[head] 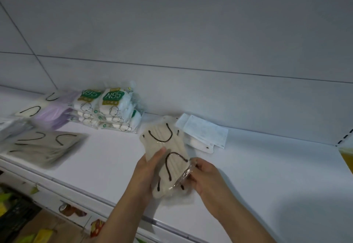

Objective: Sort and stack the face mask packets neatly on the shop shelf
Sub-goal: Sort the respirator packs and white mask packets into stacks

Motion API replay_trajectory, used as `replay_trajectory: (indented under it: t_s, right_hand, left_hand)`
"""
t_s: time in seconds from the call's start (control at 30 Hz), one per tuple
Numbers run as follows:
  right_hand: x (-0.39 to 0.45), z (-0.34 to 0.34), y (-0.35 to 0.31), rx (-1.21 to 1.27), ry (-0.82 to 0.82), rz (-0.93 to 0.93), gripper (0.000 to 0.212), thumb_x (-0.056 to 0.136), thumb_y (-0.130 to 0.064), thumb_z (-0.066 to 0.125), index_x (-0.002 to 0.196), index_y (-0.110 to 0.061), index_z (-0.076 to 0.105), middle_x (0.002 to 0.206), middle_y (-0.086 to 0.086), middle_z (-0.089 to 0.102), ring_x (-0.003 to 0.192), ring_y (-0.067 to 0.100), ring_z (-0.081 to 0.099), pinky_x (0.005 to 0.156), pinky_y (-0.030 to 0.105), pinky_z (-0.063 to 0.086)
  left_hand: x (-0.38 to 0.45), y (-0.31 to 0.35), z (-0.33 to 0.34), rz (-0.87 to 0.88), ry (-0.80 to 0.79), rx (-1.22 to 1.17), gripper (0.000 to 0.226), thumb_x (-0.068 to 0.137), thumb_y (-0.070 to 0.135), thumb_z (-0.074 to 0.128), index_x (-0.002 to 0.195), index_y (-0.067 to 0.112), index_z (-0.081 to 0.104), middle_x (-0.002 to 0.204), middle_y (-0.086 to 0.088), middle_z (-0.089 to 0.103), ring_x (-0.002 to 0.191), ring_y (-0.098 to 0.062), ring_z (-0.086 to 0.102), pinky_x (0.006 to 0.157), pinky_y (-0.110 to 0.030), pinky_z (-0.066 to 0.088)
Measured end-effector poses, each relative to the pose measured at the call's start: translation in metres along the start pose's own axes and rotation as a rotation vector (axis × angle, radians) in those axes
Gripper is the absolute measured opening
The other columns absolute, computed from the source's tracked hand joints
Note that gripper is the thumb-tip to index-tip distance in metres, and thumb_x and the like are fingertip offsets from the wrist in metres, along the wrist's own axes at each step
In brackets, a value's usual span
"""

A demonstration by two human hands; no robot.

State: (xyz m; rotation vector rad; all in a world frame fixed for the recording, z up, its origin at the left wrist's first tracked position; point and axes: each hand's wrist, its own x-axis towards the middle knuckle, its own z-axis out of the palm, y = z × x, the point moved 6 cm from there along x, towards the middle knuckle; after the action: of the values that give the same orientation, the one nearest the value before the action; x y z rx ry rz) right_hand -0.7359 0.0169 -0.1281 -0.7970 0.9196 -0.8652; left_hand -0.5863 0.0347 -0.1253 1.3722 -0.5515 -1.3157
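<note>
Beige mask packet [168, 158] (clear-wrapped, dark loops): your left hand [147, 168] and right hand [206, 176] fingers grip it above bare shelf [107, 156] near its front edge.

Back wall [191, 32]: pale grey panels, thin dark seams running across and slanting down at far left. Slotted upright strip [345, 137] at far right where the wall meets the side. Yellow object [346, 156] at right edge, cut off, unidentifiable. Below the front edge, near left: blurred green and yellow goods [11, 200], a red-orange packet [96, 227], brownish floor [53, 221].
</note>
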Motion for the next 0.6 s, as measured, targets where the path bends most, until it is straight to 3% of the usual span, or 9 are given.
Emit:
replay_trajectory:
  t_s: [0.1, 0.13, 0.2, 0.27, 0.33, 0.43, 0.5, 0.6]
  right_hand:
    - [0.004, -0.010, -0.004, -0.375, 0.060, -0.002, 0.012, 0.094, -0.002, 0.056, 0.084, -0.005, 0.062, 0.072, 0.011, 0.072, 0.054, 0.018, 0.066, 0.050, 0.026, 0.050]
    - [0.010, -0.018, -0.011, -0.547, 0.137, -0.088, 0.011, 0.093, -0.007, 0.060, 0.083, -0.010, 0.063, 0.074, 0.006, 0.072, 0.055, 0.015, 0.066, 0.051, 0.028, 0.051]
    - [0.019, -0.028, -0.035, -1.008, 0.315, -0.383, 0.004, 0.090, -0.022, 0.066, 0.088, -0.021, 0.063, 0.086, -0.007, 0.069, 0.073, 0.011, 0.066, 0.068, 0.034, 0.054]
    - [0.035, -0.023, -0.046, -1.409, 0.361, -0.646, 0.024, 0.084, -0.033, 0.073, 0.104, -0.024, 0.064, 0.106, -0.007, 0.063, 0.095, 0.016, 0.059, 0.080, 0.035, 0.050]
    - [0.060, -0.019, -0.043, -1.624, 0.298, -0.735, 0.041, 0.078, -0.039, 0.079, 0.112, -0.020, 0.065, 0.117, 0.001, 0.060, 0.103, 0.025, 0.056, 0.082, 0.039, 0.050]
    - [0.086, -0.018, -0.044, -1.787, 0.280, -0.706, 0.024, 0.087, -0.027, 0.069, 0.108, -0.017, 0.067, 0.113, 0.005, 0.062, 0.101, 0.028, 0.057, 0.080, 0.039, 0.049]
    - [0.090, -0.023, -0.052, -1.816, 0.346, -0.650, 0.016, 0.095, -0.020, 0.053, 0.101, -0.018, 0.067, 0.104, 0.002, 0.064, 0.098, 0.024, 0.059, 0.074, 0.033, 0.047]
    - [0.068, -0.028, -0.081, -1.456, 0.610, -0.781, 0.011, 0.092, -0.022, 0.062, 0.090, -0.019, 0.073, 0.102, -0.002, 0.073, 0.095, 0.018, 0.067, 0.073, 0.028, 0.050]
  left_hand:
    - [0.008, 0.001, -0.026, 0.026, 0.167, 0.058, 0.024, 0.091, 0.021, 0.070, 0.109, 0.006, 0.069, 0.094, -0.015, 0.077, 0.087, -0.032, 0.075, 0.080, -0.043, 0.058]
    - [0.010, 0.003, -0.035, 0.039, 0.221, 0.054, 0.021, 0.090, 0.021, 0.070, 0.107, 0.007, 0.069, 0.091, -0.013, 0.077, 0.084, -0.031, 0.075, 0.077, -0.040, 0.058]
    - [0.014, 0.009, -0.055, 0.082, 0.315, 0.079, 0.015, 0.091, 0.022, 0.069, 0.101, 0.011, 0.069, 0.085, -0.010, 0.077, 0.076, -0.027, 0.073, 0.070, -0.035, 0.055]
    - [0.018, 0.013, -0.071, 0.106, 0.363, 0.087, 0.015, 0.091, 0.025, 0.069, 0.099, 0.012, 0.069, 0.084, -0.009, 0.077, 0.073, -0.027, 0.071, 0.069, -0.035, 0.053]
    - [0.019, 0.014, -0.079, 0.099, 0.377, 0.088, 0.016, 0.091, 0.026, 0.069, 0.100, 0.013, 0.069, 0.078, -0.006, 0.076, 0.070, -0.028, 0.070, 0.066, -0.037, 0.054]
    - [0.019, 0.012, -0.080, 0.077, 0.350, 0.101, 0.014, 0.090, 0.025, 0.069, 0.098, 0.013, 0.069, 0.080, -0.008, 0.077, 0.078, -0.034, 0.074, 0.079, -0.054, 0.060]
    - [0.020, 0.013, -0.084, 0.076, 0.331, 0.109, 0.011, 0.091, 0.024, 0.068, 0.096, 0.014, 0.069, 0.082, -0.007, 0.078, 0.083, -0.034, 0.074, 0.085, -0.056, 0.058]
    - [0.025, 0.017, -0.091, 0.081, 0.294, 0.104, 0.010, 0.093, 0.020, 0.067, 0.098, 0.012, 0.069, 0.084, -0.007, 0.078, 0.084, -0.032, 0.074, 0.084, -0.049, 0.059]
